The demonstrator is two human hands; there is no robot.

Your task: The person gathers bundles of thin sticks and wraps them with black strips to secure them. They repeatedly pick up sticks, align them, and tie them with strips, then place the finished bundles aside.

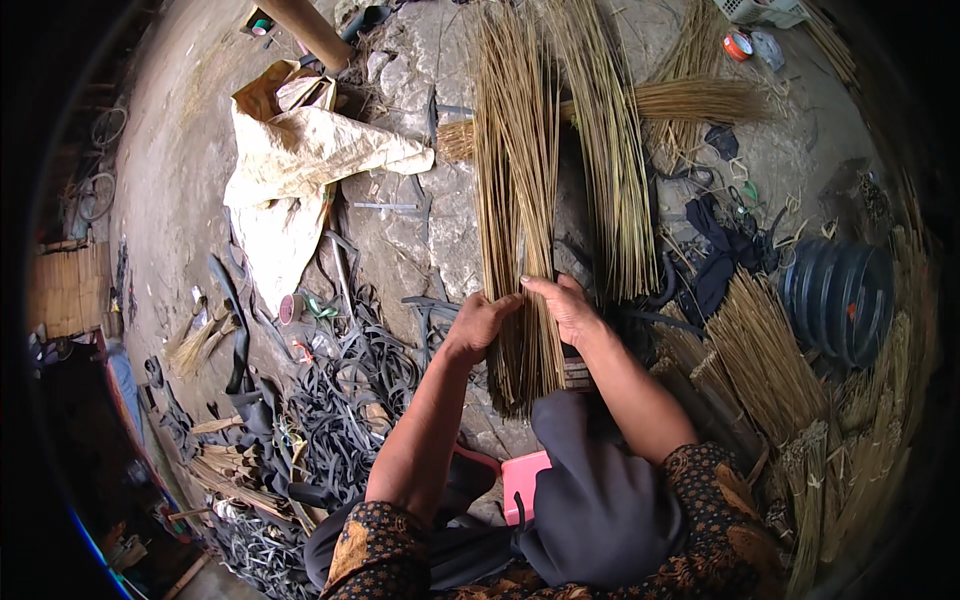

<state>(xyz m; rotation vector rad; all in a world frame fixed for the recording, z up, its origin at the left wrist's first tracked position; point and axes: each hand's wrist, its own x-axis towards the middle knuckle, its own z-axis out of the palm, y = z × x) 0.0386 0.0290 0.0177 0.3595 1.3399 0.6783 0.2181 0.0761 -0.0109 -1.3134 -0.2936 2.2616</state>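
In front of my knees, a long bundle of thin dried stalks [517, 200] points away from me, its near end just above my lap. From its left side my left hand [482, 325] wraps round it with the thumb on top. My right hand [568, 312] grips the same bundle from the right, and the two thumbs almost meet over the stalks. The fingers underneath are hidden. To the right lies a second, greener bundle of stalks [610, 150], apart from my hands. A bound brown bundle [700, 101] runs crosswise beneath both at the far side.
A pale woven sack [290, 170] lies on the floor at the left. Heaps of dark rubber strips [350, 400] spread beside my left forearm. On the right are a blue ribbed water jug [838, 300] and more stalk bundles [765, 350]. A pink stool [522, 485] shows beneath me.
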